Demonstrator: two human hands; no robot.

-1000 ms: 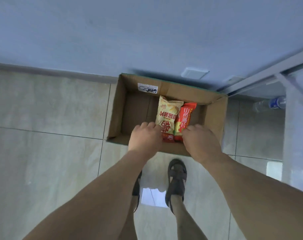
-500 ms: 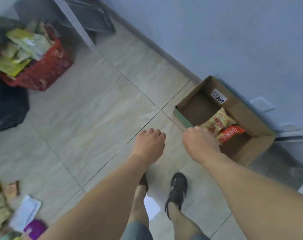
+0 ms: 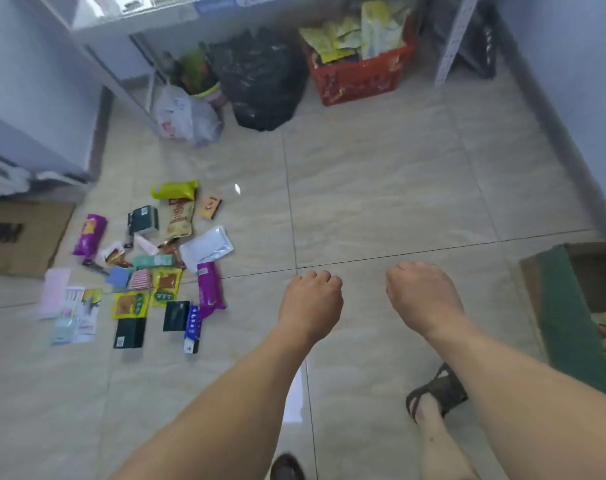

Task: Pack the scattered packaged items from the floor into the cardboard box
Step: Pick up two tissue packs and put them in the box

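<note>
Floor (image 3: 381, 188): pale beige glossy tiles with thin dark grout lines, filling most of the view; a bright glint shows between the forearms.
Walls: light blue-grey wall (image 3: 571, 64) on the right with a darker skirting; white unit (image 3: 28, 98) on the left.
Far side: white shelf frame (image 3: 128, 26) over a black rubbish bag (image 3: 260, 74), a white plastic bag (image 3: 183, 116) and a red basket (image 3: 360, 77) heaped with yellow-green packets.
Mat (image 3: 21, 237): brown, printed "3M", at the left edge.
Cardboard box (image 3: 564, 306): at the right edge, only partly in view, green tape along its near wall, snack bags inside.
Packaged items (image 3: 149, 268): scattered together on the tiles at left, well apart from the box; purple, yellow, dark and silver packs among them, blurred.
Left hand (image 3: 312, 299): loosely curled, fingers bent down, holding nothing, over bare tile.
Right hand (image 3: 422, 292): also loosely curled, holding nothing, apart from the left.
Sandal (image 3: 436, 393): dark, on a foot under the right forearm.
</note>
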